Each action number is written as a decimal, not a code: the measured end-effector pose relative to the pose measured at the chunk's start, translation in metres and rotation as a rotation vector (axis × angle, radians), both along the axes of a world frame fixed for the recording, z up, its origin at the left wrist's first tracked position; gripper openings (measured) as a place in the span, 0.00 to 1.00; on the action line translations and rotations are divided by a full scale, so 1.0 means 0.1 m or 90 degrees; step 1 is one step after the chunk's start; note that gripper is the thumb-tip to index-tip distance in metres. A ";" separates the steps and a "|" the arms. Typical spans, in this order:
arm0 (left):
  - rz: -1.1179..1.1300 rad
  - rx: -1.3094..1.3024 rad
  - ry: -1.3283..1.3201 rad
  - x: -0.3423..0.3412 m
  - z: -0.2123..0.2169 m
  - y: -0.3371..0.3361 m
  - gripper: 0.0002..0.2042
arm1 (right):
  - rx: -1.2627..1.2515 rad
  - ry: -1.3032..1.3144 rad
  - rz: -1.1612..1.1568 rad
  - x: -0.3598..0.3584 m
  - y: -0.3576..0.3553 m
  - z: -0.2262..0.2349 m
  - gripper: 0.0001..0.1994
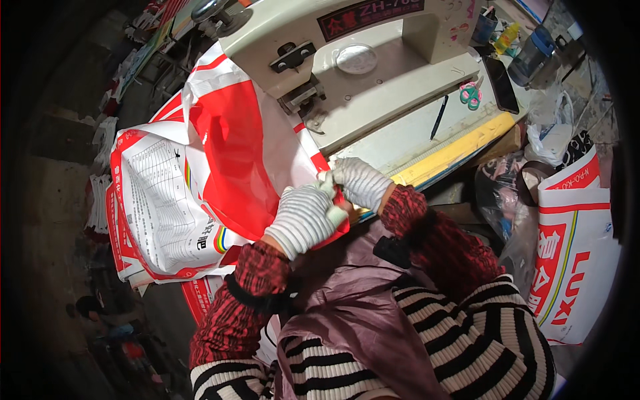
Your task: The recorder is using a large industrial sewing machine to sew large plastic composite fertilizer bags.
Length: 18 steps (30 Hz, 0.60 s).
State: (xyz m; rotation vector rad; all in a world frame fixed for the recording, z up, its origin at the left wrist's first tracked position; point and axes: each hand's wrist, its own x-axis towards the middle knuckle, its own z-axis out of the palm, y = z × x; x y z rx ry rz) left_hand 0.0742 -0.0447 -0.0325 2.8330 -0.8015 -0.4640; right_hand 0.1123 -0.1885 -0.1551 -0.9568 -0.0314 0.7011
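Left hand (308, 217) and right hand (359, 181), both gloved, pinch the near edge of the red-and-white woven bag (227, 153). It looks light, floppy and slick, so best held at that edge, just near of the sewing machine (373, 60).

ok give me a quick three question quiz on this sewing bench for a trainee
1. True or false: both hands wear striped knit gloves.
2. What do the left hand and right hand pinch together? A) scissors B) the edge of the red and white sack C) a pen
3. What lies on the bench right of the sewing machine, beside the black pen?

Key: 1 true. 2 B. 3 the pink and green scissors.
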 end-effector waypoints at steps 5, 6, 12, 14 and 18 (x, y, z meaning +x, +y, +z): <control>-0.252 0.342 -0.045 -0.50 0.26 -0.11 0.27 | -0.424 -0.293 0.021 -0.17 0.24 0.23 0.14; -0.278 0.376 -0.068 -0.60 0.11 -0.15 0.16 | -0.546 -0.392 -0.008 -0.19 0.25 0.17 0.15; -0.200 0.301 -0.028 -0.15 -0.06 -0.24 0.10 | -0.681 -0.288 0.090 0.03 0.27 0.42 0.18; -0.168 0.319 0.022 0.04 0.01 -0.19 0.09 | -0.671 -0.283 0.073 0.12 0.32 0.42 0.20; -0.088 0.294 -0.009 0.35 0.01 -0.12 0.09 | -0.710 -0.720 0.107 0.38 0.28 0.16 0.20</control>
